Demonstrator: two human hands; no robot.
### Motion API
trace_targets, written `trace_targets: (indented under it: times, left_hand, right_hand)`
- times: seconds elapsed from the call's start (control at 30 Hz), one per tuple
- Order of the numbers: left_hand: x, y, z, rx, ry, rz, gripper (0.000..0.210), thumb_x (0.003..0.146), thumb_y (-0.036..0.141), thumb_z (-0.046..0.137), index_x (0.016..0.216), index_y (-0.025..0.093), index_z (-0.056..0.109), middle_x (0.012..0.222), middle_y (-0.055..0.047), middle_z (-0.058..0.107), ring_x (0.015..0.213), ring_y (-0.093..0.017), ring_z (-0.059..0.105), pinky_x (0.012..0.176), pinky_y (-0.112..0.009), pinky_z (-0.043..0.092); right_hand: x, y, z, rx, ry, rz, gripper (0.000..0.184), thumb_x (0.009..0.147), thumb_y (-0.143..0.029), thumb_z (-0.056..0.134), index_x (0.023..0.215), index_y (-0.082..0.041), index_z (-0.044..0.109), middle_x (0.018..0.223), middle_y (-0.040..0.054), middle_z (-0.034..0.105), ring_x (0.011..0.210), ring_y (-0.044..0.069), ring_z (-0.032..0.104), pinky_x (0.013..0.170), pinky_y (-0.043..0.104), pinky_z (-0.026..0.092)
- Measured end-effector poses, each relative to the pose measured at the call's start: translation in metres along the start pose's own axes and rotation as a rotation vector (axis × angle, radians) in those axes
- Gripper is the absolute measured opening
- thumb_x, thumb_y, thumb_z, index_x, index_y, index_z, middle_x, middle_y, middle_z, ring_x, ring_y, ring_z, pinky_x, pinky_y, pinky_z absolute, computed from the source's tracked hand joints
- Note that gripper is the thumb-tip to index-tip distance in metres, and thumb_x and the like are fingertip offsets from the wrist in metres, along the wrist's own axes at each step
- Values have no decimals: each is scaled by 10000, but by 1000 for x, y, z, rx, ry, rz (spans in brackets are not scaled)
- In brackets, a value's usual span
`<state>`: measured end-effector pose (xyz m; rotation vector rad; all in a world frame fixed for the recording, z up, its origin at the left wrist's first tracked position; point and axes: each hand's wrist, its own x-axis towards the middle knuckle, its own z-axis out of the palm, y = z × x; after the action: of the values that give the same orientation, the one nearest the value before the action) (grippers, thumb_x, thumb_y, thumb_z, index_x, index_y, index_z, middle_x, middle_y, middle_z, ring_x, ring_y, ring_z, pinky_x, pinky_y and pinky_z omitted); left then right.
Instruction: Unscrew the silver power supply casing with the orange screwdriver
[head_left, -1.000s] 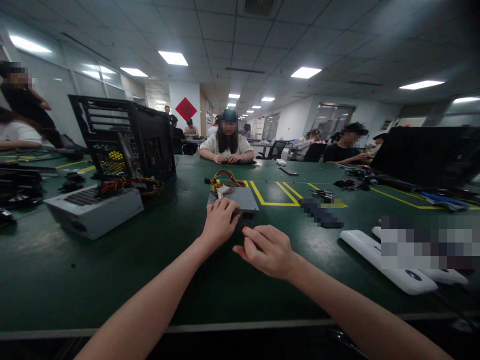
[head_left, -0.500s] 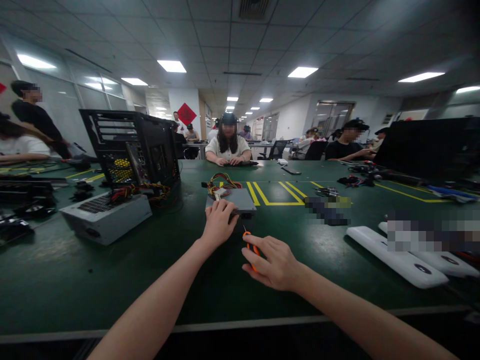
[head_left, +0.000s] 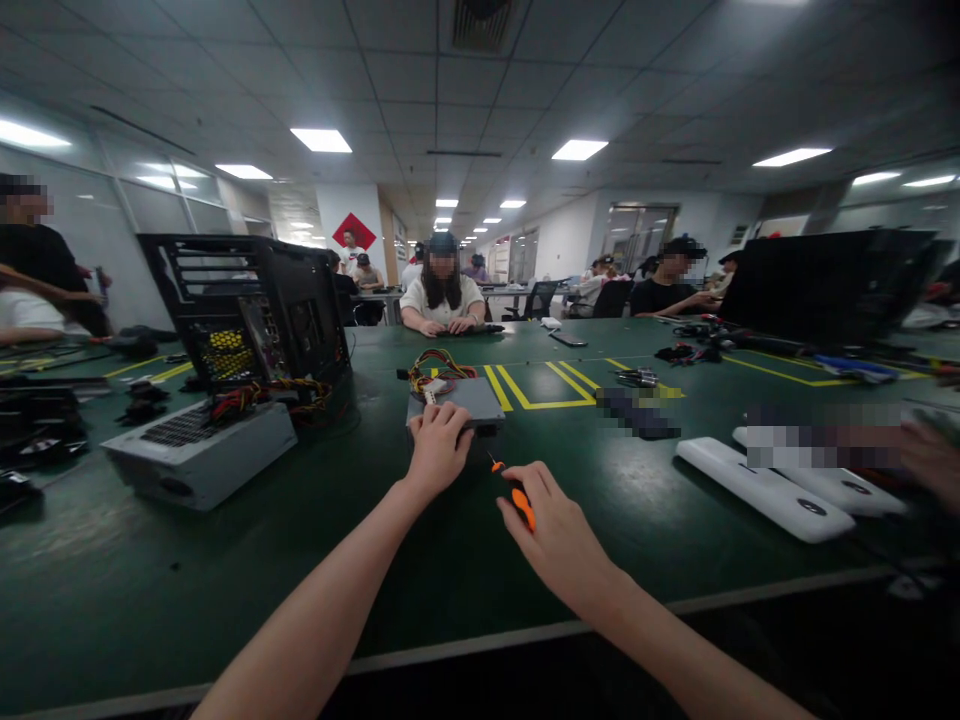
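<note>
A small grey power supply unit lies on the green table, a bundle of coloured wires with a white connector at its top. My left hand grips its near side, the fingers bent over the top and the thumb at the near corner. In my right hand is an orange and black screwdriver, held by its handle between thumb and fingers. The screwdriver's thin tip points up and left, just short of the unit's near face and apart from it.
On the left, a larger grey power supply lies before an open black computer case. Two white elongated devices lie right, near another person's blurred hand. Across the table sits a person. Small tools lie beyond.
The view has swung slightly right. My right hand has turned and its fingers have shifted on the screwdriver handle. My left hand keeps its hold on the power supply. Another person's hand has appeared at right.
</note>
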<state>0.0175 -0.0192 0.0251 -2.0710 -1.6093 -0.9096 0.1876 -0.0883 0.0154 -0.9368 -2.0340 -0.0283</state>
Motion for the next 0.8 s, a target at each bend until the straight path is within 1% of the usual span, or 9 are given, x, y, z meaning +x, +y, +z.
trace_targets:
  times: [0.1, 0.17, 0.23, 0.33, 0.4, 0.5, 0.57, 0.7, 0.8]
  left_hand:
    - [0, 0, 0, -2, 1, 5, 127, 815, 246, 451, 912, 240, 532, 955, -35, 553, 929, -224, 435, 744, -381, 305]
    - [0, -1, 0, -12, 3, 12, 139, 814, 242, 446, 924, 242, 532, 957, -33, 553, 933, -224, 435, 749, -382, 307]
    - [-1, -2, 0, -30, 5, 15, 154, 812, 231, 439, 935, 241, 531, 960, -30, 552, 940, -222, 435, 756, -382, 310]
    - [-1, -4, 0, -52, 4, 13, 182, 798, 199, 437, 948, 238, 531, 965, -30, 549, 956, -223, 435, 774, -381, 316]
    - [-2, -5, 0, -62, 5, 14, 212, 783, 174, 439, 964, 238, 530, 978, -33, 547, 967, -222, 435, 788, -380, 319]
    - [-2, -6, 1, -74, 8, 14, 255, 768, 150, 440, 992, 238, 524, 1001, -34, 548, 984, -220, 438, 812, -380, 319]
    - [-2, -7, 1, -79, 8, 11, 259, 765, 147, 442, 991, 239, 527, 1008, -32, 550, 987, -218, 442, 826, -380, 318]
    - [-2, -8, 1, -87, 4, 13, 255, 760, 151, 448, 982, 240, 536, 1014, -31, 553, 990, -216, 448, 838, -375, 321]
    - [-2, -7, 1, -87, 9, 7, 251, 749, 163, 469, 980, 236, 536, 1016, -34, 553, 996, -221, 445, 842, -379, 320]
  right_hand:
    - [-7, -4, 9, 244, -12, 202, 225, 788, -205, 503, 1008, -184, 466, 899, 71, 581, 741, 190, 629, 617, 331, 542]
    - [-10, -9, 17, 529, -10, 409, 256, 786, -250, 508, 1022, -183, 437, 879, 56, 582, 612, 149, 619, 491, 275, 523]
    - [-11, -14, 24, 858, 13, 633, 270, 775, -281, 529, 1002, -187, 417, 845, 34, 585, 520, 112, 582, 364, 203, 444]
    - [-6, -21, 31, 1323, 35, 989, 187, 754, -209, 571, 889, -173, 448, 752, 25, 610, 489, 77, 543, 314, 121, 333]
    - [0, -26, 35, 1549, 33, 1164, 103, 758, -138, 557, 805, -158, 468, 695, 31, 612, 452, 49, 503, 301, 91, 276]
    - [9, -32, 40, 1678, 42, 1260, 101, 785, -143, 537, 714, -151, 466, 624, 10, 569, 371, 11, 404, 273, 81, 200]
    - [13, -35, 43, 1717, 52, 1298, 141, 821, -195, 510, 696, -146, 469, 603, -9, 531, 358, -4, 370, 275, 75, 201]
    - [16, -39, 42, 1838, 46, 1369, 286, 917, -279, 346, 767, -108, 520, 594, -9, 489, 386, -8, 398, 313, 66, 268]
    - [17, -40, 40, 1893, 46, 1388, 321, 930, -291, 309, 802, -100, 533, 561, -24, 460, 341, -11, 331, 285, 74, 225]
